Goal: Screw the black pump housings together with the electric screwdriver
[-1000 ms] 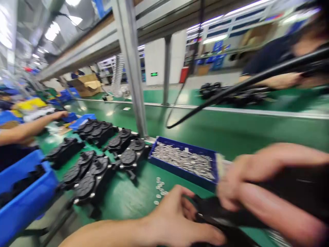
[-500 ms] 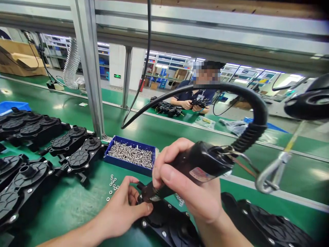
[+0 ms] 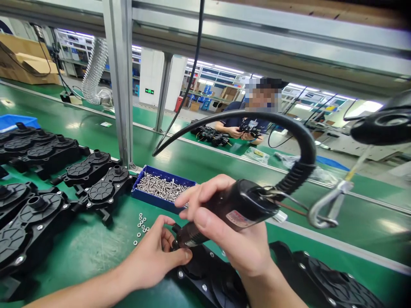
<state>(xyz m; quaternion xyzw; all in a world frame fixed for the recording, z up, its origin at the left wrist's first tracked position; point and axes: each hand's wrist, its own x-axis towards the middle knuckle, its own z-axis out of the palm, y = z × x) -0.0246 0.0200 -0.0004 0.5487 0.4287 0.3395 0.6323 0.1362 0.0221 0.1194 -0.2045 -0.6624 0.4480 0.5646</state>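
Note:
My right hand (image 3: 231,231) is wrapped round a black corded power screwdriver (image 3: 247,201), its index finger lifted off the body. The tool's nose points down-left at the end of a black housing (image 3: 208,273) with silver screws in its rim. My left hand (image 3: 154,256) grips that end of the housing between thumb and fingers, beside the tool's nose. The tool's tip is hidden. Behind the hands, a blue box (image 3: 154,202) holds many small screws (image 3: 160,187). Several small metal rings (image 3: 140,224) lie left of the housing.
Several black housings (image 3: 99,188) stand at the left, another (image 3: 324,273) at the right. A metal post (image 3: 117,85) rises behind the box. The tool's thick cable (image 3: 276,116) arches above, near a metal hook (image 3: 327,209). A person (image 3: 240,124) handles black wires across the bench.
The view has shifted slightly. My right index finger has lifted and stretched away from the screwdriver. The tool's cable and the hook have moved left in view. My left hand keeps its grip.

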